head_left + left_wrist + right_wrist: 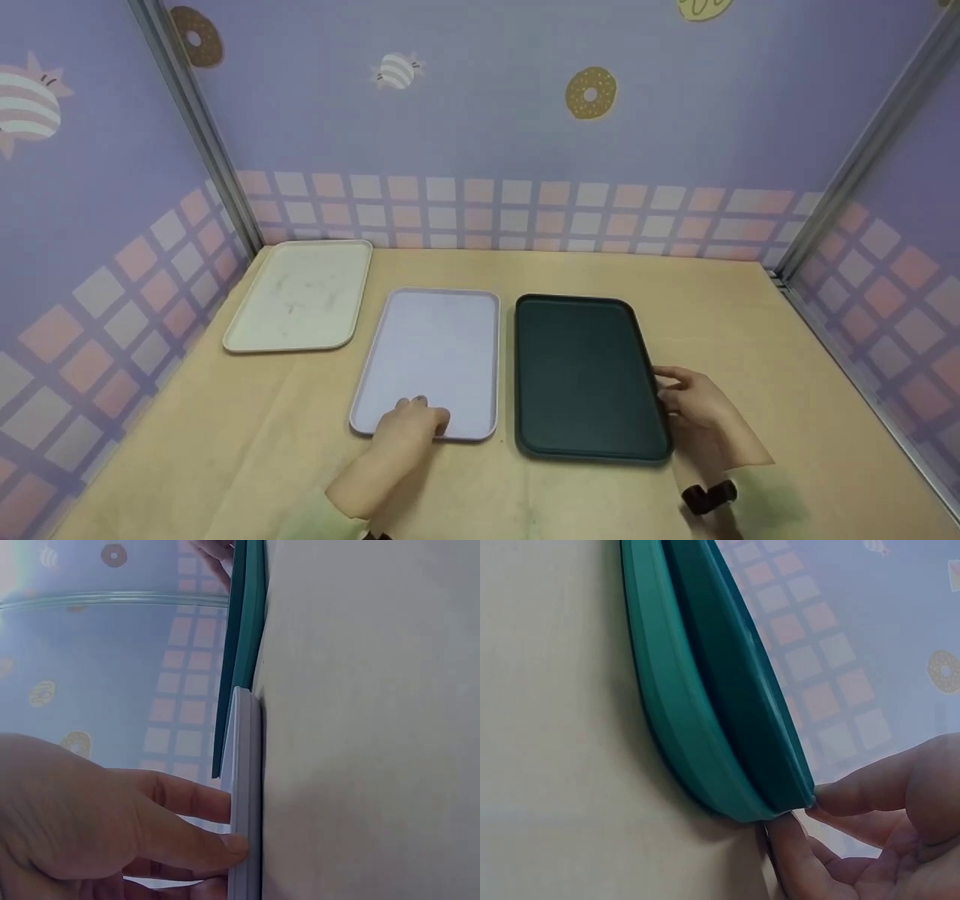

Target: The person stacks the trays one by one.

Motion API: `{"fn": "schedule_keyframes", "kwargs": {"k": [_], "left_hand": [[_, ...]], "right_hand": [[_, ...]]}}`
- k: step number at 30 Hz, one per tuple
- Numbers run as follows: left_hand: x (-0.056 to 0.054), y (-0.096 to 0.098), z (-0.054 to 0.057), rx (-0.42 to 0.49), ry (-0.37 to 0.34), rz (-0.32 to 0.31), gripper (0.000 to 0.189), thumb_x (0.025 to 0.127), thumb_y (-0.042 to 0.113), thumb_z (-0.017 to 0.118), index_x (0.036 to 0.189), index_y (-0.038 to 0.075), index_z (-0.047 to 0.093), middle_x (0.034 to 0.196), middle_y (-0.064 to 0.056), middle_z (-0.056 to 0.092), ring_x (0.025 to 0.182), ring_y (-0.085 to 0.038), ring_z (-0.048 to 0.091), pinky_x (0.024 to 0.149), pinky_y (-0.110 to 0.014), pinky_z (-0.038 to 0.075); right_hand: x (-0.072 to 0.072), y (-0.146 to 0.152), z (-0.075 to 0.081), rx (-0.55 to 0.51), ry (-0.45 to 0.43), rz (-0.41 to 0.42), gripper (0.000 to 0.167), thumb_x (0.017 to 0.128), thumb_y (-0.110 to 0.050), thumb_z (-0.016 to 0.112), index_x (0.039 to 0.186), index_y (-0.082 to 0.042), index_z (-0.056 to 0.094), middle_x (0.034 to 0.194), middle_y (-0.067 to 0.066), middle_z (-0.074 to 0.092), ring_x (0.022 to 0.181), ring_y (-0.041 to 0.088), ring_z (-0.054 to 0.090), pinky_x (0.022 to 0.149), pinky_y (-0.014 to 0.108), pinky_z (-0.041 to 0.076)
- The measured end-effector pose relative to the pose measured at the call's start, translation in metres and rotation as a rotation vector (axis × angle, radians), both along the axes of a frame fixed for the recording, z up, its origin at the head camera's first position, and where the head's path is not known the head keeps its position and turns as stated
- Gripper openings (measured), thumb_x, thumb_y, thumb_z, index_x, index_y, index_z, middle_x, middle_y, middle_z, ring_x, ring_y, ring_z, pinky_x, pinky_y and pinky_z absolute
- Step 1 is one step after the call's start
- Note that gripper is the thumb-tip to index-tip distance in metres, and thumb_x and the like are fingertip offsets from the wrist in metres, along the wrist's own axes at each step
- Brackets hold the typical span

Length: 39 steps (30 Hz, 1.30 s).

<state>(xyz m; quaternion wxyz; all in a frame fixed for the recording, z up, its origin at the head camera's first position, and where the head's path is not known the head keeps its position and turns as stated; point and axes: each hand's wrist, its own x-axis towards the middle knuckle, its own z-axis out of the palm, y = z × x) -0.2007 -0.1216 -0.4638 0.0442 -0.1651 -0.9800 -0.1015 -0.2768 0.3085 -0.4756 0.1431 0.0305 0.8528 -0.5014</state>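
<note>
A lavender tray (435,352) lies in the middle of the table. My left hand (409,435) pinches its near rim, thumb outside and fingers inside, as the left wrist view shows. To its right lies a dark green tray (589,375). My right hand (697,405) pinches that tray's right edge, with the thumb at the upper rim and a finger under it. In the right wrist view, the dark green tray (739,682) sits above a lighter green layer (682,712), apparently a second stacked tray, with a dark gap between them.
A cream tray (300,296) with grey smudges lies at the back left of the tan table (750,322). Patterned wall panels (480,120) joined by metal posts (202,135) enclose the back and both sides.
</note>
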Motion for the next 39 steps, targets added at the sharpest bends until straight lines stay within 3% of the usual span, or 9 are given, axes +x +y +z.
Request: {"fn": "schedule_keyframes", "kwargs": {"k": [5,8,11,14,19,23,28,33,39], "left_hand": [[0.003,-0.002,0.000,0.008,0.002,-0.006,0.016,0.081,-0.005,0.074,0.079,0.010,0.070,0.076,-0.008,0.061,0.068,-0.021,0.053,0.057,-0.037,0.051],[0.002,-0.004,0.000,0.014,0.018,-0.021,0.016,0.081,-0.005,0.076,0.080,0.011,0.072,0.076,-0.008,0.064,0.069,-0.021,0.056,0.058,-0.038,0.056],[0.000,-0.006,0.001,0.025,0.012,-0.033,0.016,0.080,-0.004,0.078,0.083,0.011,0.074,0.077,-0.008,0.065,0.070,-0.022,0.060,0.059,-0.039,0.059],[-0.002,-0.010,0.005,0.066,-0.050,-0.043,0.014,0.081,-0.003,0.079,0.083,0.011,0.075,0.080,-0.009,0.066,0.075,-0.027,0.064,0.062,-0.044,0.060],[-0.008,-0.022,0.014,0.202,-0.230,-0.029,0.006,0.091,0.009,0.075,0.087,0.014,0.075,0.082,-0.003,0.066,0.078,-0.022,0.061,0.067,-0.043,0.054],[-0.019,-0.040,0.020,0.333,-0.245,0.047,0.006,0.097,0.013,0.069,0.098,0.013,0.075,0.083,-0.002,0.070,0.076,-0.017,0.061,0.068,-0.038,0.052],[-0.036,-0.068,0.028,0.503,-0.180,0.203,0.017,0.100,0.013,0.063,0.112,0.006,0.072,0.107,-0.016,0.075,0.102,-0.033,0.070,0.087,-0.049,0.058],[-0.052,-0.091,0.035,0.638,-0.204,0.324,0.033,0.102,0.016,0.057,0.129,-0.003,0.062,0.129,-0.030,0.065,0.121,-0.046,0.061,0.100,-0.055,0.054],[-0.064,-0.109,0.028,0.706,-0.272,0.412,0.049,0.104,0.019,0.053,0.144,-0.009,0.046,0.142,-0.038,0.049,0.134,-0.052,0.048,0.110,-0.058,0.047]], "right_hand": [[0.001,-0.004,0.004,0.036,0.004,0.010,0.055,0.105,-0.001,0.044,0.158,0.005,0.031,0.129,0.030,0.058,0.095,0.020,0.065,0.073,0.032,0.056],[0.002,-0.010,0.009,0.127,0.024,0.010,0.058,0.106,-0.007,0.046,0.158,0.008,0.024,0.139,0.039,0.049,0.112,0.040,0.064,0.091,0.046,0.058],[0.002,-0.018,0.017,0.215,0.072,-0.004,0.064,0.106,-0.013,0.048,0.158,0.011,0.019,0.149,0.044,0.037,0.135,0.056,0.046,0.109,0.062,0.046],[0.002,-0.027,0.024,0.234,0.133,-0.013,0.066,0.106,-0.015,0.050,0.158,0.010,0.018,0.154,0.044,0.030,0.142,0.060,0.032,0.114,0.069,0.036],[0.000,-0.047,0.033,0.131,0.199,0.005,0.062,0.106,-0.014,0.052,0.158,0.005,0.025,0.155,0.039,0.034,0.144,0.056,0.036,0.113,0.065,0.040],[-0.003,-0.067,0.036,-0.013,0.181,0.011,0.056,0.107,-0.013,0.051,0.157,0.000,0.031,0.155,0.032,0.039,0.143,0.048,0.043,0.112,0.060,0.046],[-0.008,-0.098,0.037,-0.204,0.122,0.050,0.050,0.108,-0.011,0.048,0.156,-0.002,0.036,0.153,0.030,0.043,0.140,0.044,0.049,0.112,0.060,0.046],[-0.012,-0.132,0.036,-0.339,0.033,0.121,0.050,0.107,-0.014,0.050,0.154,-0.002,0.039,0.153,0.028,0.046,0.137,0.041,0.054,0.113,0.059,0.046],[-0.012,-0.175,0.032,-0.391,-0.065,0.181,0.054,0.104,-0.016,0.055,0.154,-0.001,0.040,0.151,0.026,0.049,0.135,0.040,0.056,0.114,0.060,0.044]]}}
